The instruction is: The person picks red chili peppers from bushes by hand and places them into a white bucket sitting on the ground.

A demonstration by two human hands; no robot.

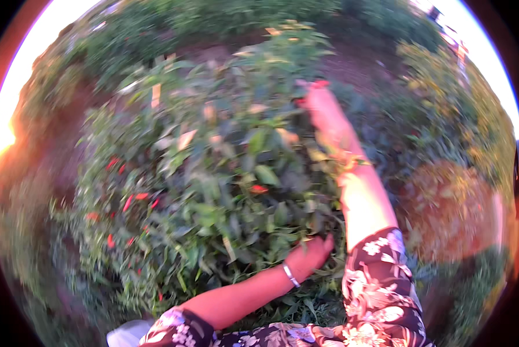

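Observation:
Leafy chili pepper plants (207, 212) fill the view before me, with red chili peppers (141, 196) among the leaves, mostly at the left. My right hand (313, 89) reaches far forward to the plant's upper right part; red shows at its fingers, but blur hides what they hold. Low in the foliage, my left hand (313, 256) lies among the leaves, a silver bangle (291, 275) at its wrist. Its fingers are partly hidden by leaves, and whether it grips a stem cannot be told. One red chili (259, 189) hangs between the two hands.
Other green plants (242, 17) stand beyond a strip of bare soil (354, 69). At the right are yellowish plants (450, 104) and a reddish-brown patch (454, 212). A whitish object (129, 333) lies at the lower left, beside my sleeve. Low sun glares at the far left.

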